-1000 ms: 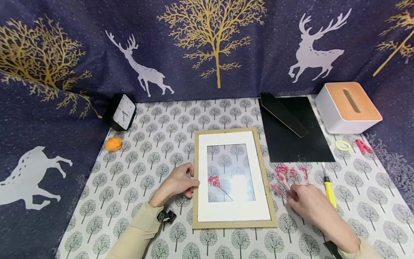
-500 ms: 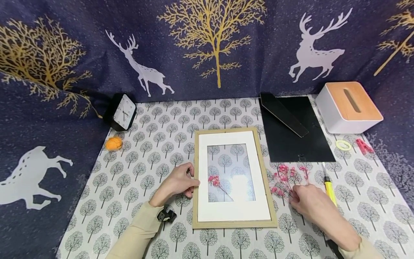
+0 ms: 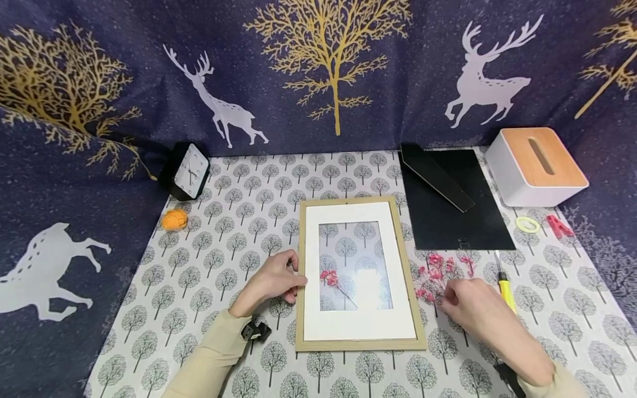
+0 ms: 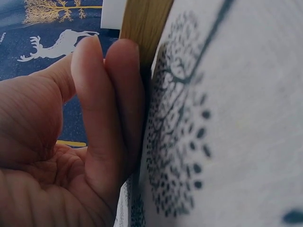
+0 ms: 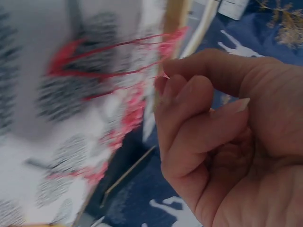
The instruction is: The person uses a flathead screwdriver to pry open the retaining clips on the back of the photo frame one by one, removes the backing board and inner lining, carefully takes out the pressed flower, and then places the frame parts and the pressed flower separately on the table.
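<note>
The frame (image 3: 359, 275) lies flat near the middle of the tabletop (image 3: 224, 243), close to the front edge, with 1 pink sprig (image 3: 334, 282) inside its white mat opening. The left hand (image 3: 272, 283) rests on the tabletop against the frame's left side; in the left wrist view its straight fingers (image 4: 113, 94), pressed together, touch the wooden edge. The right hand (image 3: 473, 309) sits just right of the frame, and its curled fingertips (image 5: 173, 87) pinch thin red stems of the loose flowers (image 3: 440, 273), which lie between the frame and the yellow cutter (image 3: 506, 290). A black backing board (image 3: 455, 207) lies toward the back right corner, with a tissue box (image 3: 534, 165) beside it. A clock (image 3: 188, 171) stands at the back left corner, and an orange ball (image 3: 175, 220) rests near it.
</note>
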Motion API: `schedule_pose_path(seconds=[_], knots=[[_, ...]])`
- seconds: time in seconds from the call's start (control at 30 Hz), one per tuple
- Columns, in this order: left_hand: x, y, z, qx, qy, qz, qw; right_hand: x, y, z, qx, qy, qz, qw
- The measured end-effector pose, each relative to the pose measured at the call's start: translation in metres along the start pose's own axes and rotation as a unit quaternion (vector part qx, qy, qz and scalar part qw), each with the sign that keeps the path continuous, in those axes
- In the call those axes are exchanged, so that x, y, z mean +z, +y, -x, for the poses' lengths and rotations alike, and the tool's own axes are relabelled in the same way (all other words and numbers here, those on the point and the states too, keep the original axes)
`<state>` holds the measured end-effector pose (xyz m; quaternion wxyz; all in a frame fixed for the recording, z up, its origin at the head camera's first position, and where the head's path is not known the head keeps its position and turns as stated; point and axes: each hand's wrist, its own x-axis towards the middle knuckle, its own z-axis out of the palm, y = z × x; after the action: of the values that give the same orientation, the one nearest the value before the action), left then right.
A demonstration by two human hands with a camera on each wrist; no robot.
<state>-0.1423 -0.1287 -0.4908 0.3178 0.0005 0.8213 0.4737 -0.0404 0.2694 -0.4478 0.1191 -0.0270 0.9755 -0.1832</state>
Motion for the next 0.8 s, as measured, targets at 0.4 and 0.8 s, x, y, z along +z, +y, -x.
schedule_pose_path(seconds=[0.4, 0.8], knots=[[-0.001, 0.001, 0.003, 0.001, 0.000, 0.002, 1.0000, 0.002, -0.074, -0.024, -0.098, 0.022, -0.065, 0.993], [-0.002, 0.002, 0.003, 0.002, 0.002, -0.004, 1.0000, 0.030, -0.118, -0.052, -0.207, -0.013, -0.024, 0.978]])
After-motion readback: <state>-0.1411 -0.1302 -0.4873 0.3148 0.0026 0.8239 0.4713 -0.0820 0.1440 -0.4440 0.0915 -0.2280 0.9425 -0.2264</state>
